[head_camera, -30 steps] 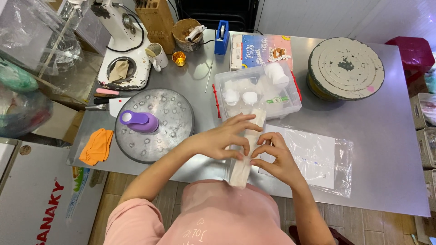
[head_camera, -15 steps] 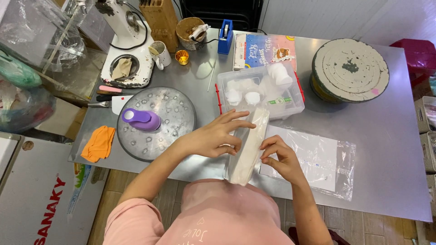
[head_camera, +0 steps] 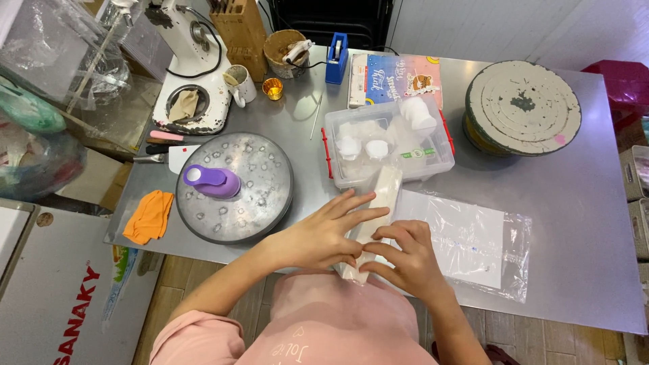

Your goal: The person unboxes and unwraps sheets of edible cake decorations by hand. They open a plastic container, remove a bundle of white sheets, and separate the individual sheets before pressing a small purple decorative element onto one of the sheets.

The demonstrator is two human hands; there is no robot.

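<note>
- Your left hand [head_camera: 323,235] lay flat, fingers spread, along the side of a long pale bar [head_camera: 374,217] wrapped in clear film.
- Your right hand [head_camera: 404,260] curled closed around the bar's near end, at the front edge of the steel counter [head_camera: 581,223].
- The bar's far end touched a clear plastic box [head_camera: 389,138].
- A clear bag [head_camera: 473,240] lay just beside your right hand.
- A round metal tray [head_camera: 260,196] bearing a purple tool [head_camera: 213,181] sat near your left hand.

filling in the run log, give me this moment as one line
left hand: flat on long white strip | right hand: pinching strip's near end | beside: clear plastic box, plastic sleeve
</note>
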